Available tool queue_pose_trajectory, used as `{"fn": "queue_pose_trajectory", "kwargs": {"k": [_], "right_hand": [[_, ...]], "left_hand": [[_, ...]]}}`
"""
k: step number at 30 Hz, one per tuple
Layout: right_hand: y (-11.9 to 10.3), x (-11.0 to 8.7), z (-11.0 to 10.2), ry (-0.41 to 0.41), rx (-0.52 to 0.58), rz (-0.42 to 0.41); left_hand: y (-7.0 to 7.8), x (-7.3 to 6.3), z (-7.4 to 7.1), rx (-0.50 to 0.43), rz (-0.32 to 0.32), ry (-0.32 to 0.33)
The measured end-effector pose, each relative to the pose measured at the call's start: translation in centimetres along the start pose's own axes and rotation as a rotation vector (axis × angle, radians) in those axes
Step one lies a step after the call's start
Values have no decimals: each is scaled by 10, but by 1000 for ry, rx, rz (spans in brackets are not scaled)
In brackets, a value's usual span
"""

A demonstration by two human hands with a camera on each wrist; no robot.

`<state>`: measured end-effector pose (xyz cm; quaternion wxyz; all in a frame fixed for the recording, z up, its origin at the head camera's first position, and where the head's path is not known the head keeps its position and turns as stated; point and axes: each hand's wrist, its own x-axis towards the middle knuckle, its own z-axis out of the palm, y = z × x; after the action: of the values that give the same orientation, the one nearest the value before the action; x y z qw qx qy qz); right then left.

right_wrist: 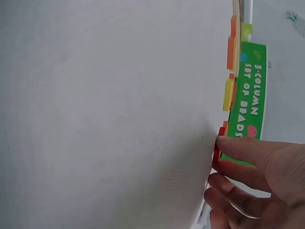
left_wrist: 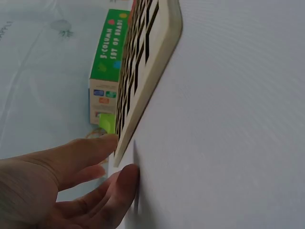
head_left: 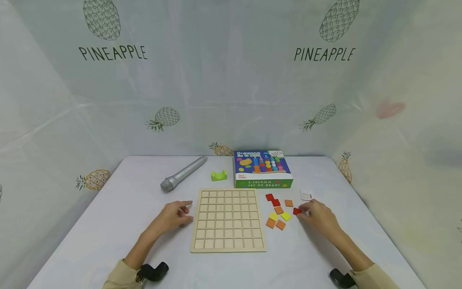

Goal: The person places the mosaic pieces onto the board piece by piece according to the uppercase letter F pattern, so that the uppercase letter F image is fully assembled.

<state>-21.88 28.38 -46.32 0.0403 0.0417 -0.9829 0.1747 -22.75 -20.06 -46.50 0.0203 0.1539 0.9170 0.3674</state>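
Note:
In the head view a pale wooden grid board (head_left: pixel 228 220) lies on the table. My left hand (head_left: pixel 175 214) is just off its left edge, thumb and fingers apart with nothing between them. To the board's right, my right hand (head_left: pixel 319 214) pinches a small red square tile (head_left: pixel 296 211) between thumb and index finger; the right wrist view shows that red tile (right_wrist: pixel 220 143) at the thumb tip. Between that hand and the board lie two more red tiles (head_left: pixel 269 197), several orange tiles (head_left: pixel 288 203) and two yellow tiles (head_left: pixel 286 216).
Behind the board stands a bead-set box (head_left: pixel 263 182). A grey microphone (head_left: pixel 183 175) lies at the back left, with a green curved piece (head_left: pixel 219 175) between the two. A small white printed card (head_left: pixel 306 195) lies beyond my right hand. A pineapple-print curtain (head_left: pixel 223 100) hangs behind the table.

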Motion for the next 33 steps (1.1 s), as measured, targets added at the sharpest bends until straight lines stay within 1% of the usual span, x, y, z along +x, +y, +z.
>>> {"fn": "queue_pose_trajectory", "kwargs": {"k": [4,6,8,16,19,21,25,26,28,31,33], "right_hand": [[-1,0,1,3,8,4],[-1,1,1,0,9,9],[-1,2,2,-6,3,9],[0,5,-1,-9,-48,-48],[-2,5,-1,-14,-70,-39],[-5,6,0,-29,-86,-28],[-11,8,5,-53,-112,-35],[-12,8,5,-53,-116,-38],[-13,9,5,-41,-121,-34],[-12,8,3,-5,-133,-19],[-11,7,1,22,-133,-26]], "left_hand": [[2,3,3,-99,-1,-51],[3,4,5,-146,-15,-68],[2,5,7,-173,-20,-78],[3,7,12,-208,-27,-77],[3,6,13,-214,-21,-79],[3,4,14,-215,-40,-74],[1,-1,14,-206,-87,-43],[1,-2,13,-209,-88,-37],[0,-2,14,-210,-69,-35],[2,1,15,-216,-19,-47],[4,4,17,-218,5,-54]]}}
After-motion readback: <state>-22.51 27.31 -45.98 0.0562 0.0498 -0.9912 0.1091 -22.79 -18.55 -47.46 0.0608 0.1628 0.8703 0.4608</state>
